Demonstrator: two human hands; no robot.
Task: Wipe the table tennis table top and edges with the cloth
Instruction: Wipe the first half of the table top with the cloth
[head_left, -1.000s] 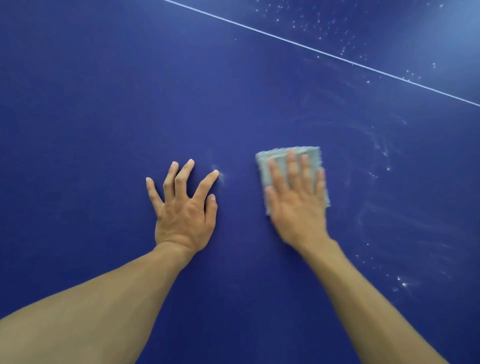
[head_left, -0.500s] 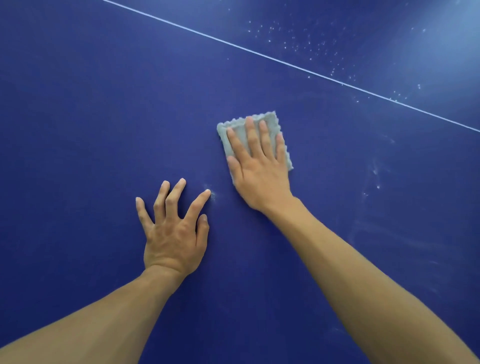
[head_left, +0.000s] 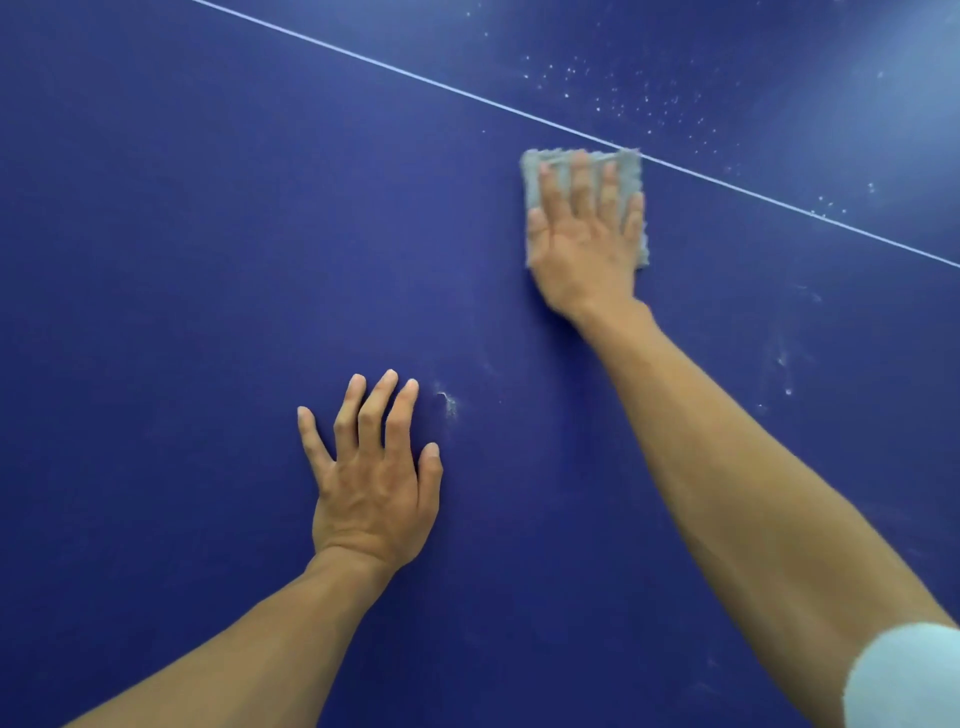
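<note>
The folded grey-blue microfibre cloth (head_left: 626, 169) lies flat on the dark blue table (head_left: 182, 234) in the upper right of the frame, directly under the right hand (head_left: 584, 244). The hand presses it palm down with straight, slightly parted fingers. It covers most of the cloth, leaving a strip beyond the fingertips, slivers between the fingers and a narrow margin down each side. The cloth's far right corner touches the thin white line (head_left: 363, 60) that runs diagonally from the top centre to the right edge.

The left hand (head_left: 374, 488) is well apart from the cloth, at lower centre, spread flat on the bare table and holding nothing. A small pale tuft of dust (head_left: 448, 402) sits just right of its index fingertip.

Half a second ago the cloth and right hand were nearer the left hand and well short of the white line. Now they are farther up and to the right, at the line. A second ago they lay level with the left hand. The left hand has kept its place by the tuft, though its middle fingers are closer together and the index tip is no longer against the tuft.

In view are one cloth, two hands, one table and one white line. There is also one scatter of white specks (head_left: 623, 93) beyond the line and one pale sleeve edge (head_left: 904, 680) at the lower right corner.
</note>
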